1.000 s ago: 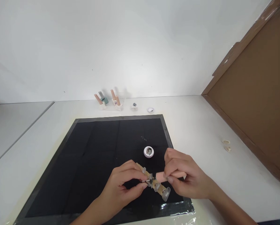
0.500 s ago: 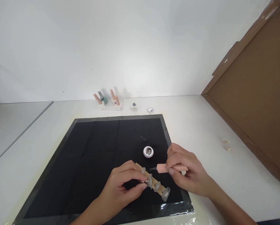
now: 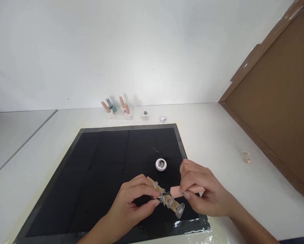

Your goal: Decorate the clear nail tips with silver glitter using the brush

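My left hand pinches the thin metal stem of a clear false nail tip between thumb and fingers, over the black mat. My right hand grips a nail polish brush by its pink cap. The brush's dark bristles point left and reach the held nail tip; whether they touch it I cannot tell. Below lies a wooden strip with several more clear nail tips standing on it, one large tip at its near end. A small white round jar with silvery bits sits just beyond.
Several capped polish bottles stand along the wall at the back. An uncapped bottle and a small white lid are to their right. Two small cream pieces lie on the right, near a brown cardboard panel.
My right hand has lowered the brush slightly, bringing its bristles from beyond the held nail tip down to it. My left hand has stayed in place.
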### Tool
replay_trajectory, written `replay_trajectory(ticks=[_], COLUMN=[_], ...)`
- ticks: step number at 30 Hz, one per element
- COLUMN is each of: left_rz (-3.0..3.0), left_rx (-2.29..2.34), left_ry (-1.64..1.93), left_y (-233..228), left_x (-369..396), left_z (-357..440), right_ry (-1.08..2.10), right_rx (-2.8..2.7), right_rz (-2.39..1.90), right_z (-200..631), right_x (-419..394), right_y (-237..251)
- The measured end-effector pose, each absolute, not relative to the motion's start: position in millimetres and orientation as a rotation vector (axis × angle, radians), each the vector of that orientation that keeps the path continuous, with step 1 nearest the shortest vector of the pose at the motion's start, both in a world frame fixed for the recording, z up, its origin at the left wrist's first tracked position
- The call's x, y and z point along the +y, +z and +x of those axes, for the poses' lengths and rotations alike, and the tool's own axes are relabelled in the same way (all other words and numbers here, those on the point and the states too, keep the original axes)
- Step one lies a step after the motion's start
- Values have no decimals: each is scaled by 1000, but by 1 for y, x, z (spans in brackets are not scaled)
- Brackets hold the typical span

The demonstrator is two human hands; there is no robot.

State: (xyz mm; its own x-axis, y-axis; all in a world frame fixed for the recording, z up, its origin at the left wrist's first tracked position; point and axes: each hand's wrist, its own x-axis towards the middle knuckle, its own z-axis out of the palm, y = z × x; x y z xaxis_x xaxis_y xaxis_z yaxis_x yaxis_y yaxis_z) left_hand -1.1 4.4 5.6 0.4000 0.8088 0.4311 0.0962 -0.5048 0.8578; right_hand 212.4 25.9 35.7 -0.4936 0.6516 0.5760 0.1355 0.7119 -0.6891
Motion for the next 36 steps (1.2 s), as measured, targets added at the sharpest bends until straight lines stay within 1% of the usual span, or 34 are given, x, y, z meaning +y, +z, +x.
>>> replay_trajectory(ticks=[26, 32, 36], left_rz=[1851, 1853, 1848], left_rx=[781, 794, 785], left_ry=[1153, 1151, 1148], left_y=[6, 6, 7], left_x=[5, 5, 5], left_z=[-2, -2, -2], right_ry=[709, 790, 842], right_rx=[-2015, -1928, -1969], right_rz=[-568, -578, -551], right_z=[212, 215, 214], right_x=[27, 26, 26], right_y=[35, 32, 33])
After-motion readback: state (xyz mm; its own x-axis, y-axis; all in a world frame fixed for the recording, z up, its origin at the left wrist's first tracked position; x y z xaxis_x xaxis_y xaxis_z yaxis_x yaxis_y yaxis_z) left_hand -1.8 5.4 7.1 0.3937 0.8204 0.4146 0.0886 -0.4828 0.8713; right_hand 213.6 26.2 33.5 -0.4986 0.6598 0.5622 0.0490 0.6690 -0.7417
